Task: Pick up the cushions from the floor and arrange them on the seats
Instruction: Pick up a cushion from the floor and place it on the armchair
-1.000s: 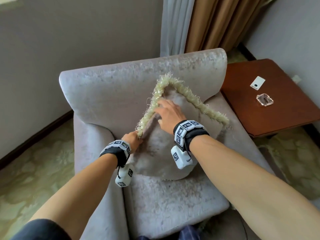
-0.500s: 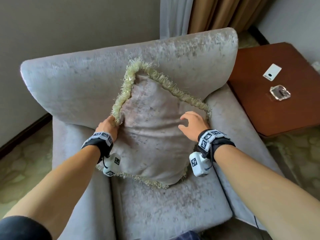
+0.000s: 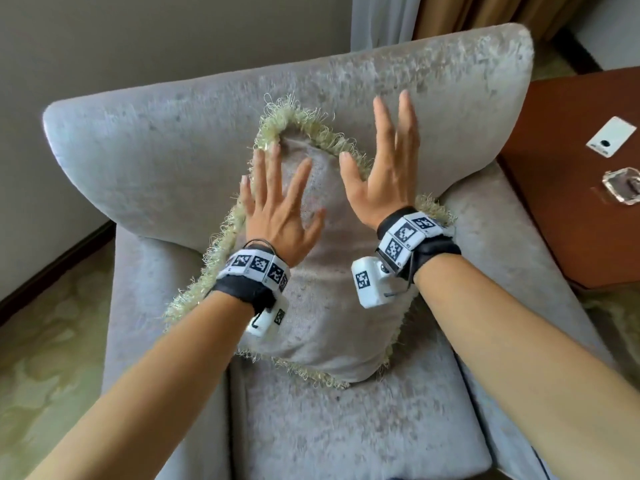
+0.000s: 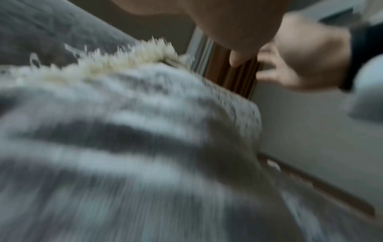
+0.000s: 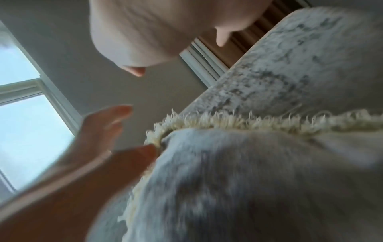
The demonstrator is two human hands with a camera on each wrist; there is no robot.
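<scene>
I see a grey velvet armchair [image 3: 166, 140] against a plain beige wall [image 3: 138, 36], with pale and brown curtains [image 3: 433, 15] behind its backrest and green patterned carpet [image 3: 52, 341] on the floor. A reddish-brown wooden worktop [image 3: 571, 161] sits just beside the chair's right arm, carrying a white card [image 3: 611, 136] and a small clear glass dish [image 3: 621, 185]. The grey square cushion with cream fringe [image 3: 329, 306] stands on one corner on the seat, leaning on the backrest. My left hand [image 3: 280, 209] and right hand [image 3: 384, 174] are over its upper half, fingers straight and spread, gripping nothing. I can't tell if they touch it. Wrist views are blurred.
</scene>
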